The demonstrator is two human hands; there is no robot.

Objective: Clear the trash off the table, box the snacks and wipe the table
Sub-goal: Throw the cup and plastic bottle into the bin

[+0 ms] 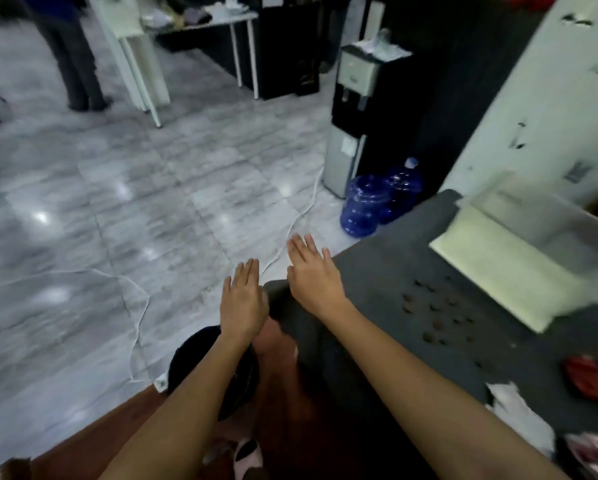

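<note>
While both arms reach forward from the near edge of the head view, the left hand (243,299) and the right hand (313,275) are flat, palms down, fingers straight and loosely together, holding nothing. The left hand hovers over the floor just left of the bench's (387,282) near-left corner; the right hand is over that corner, though whether it touches the surface cannot be told.

The bench has a dark grey top and fills the right side of the picture. On it, right of the right hand, lies a scatter of small brown crumbs (436,313). Farther right and toward the far side sits a clear plastic box (547,220) with a pale lid or sheet (498,268) lying beside it; the blur hides what, if anything, is inside. At the near right edge lie a crumpled white tissue (515,410), a red snack packet (592,375) and a pinkish wrapper (592,452), all close together.

Below the left forearm stands a dark round bin (193,355), partly covered by the arm, its contents unseen.

Beyond the bench's far-left end two blue water jugs (377,202) stand on the marble floor (117,202) beside a water dispenser (353,116). Far left, another person's legs (72,57) stand near a white table (200,26).
</note>
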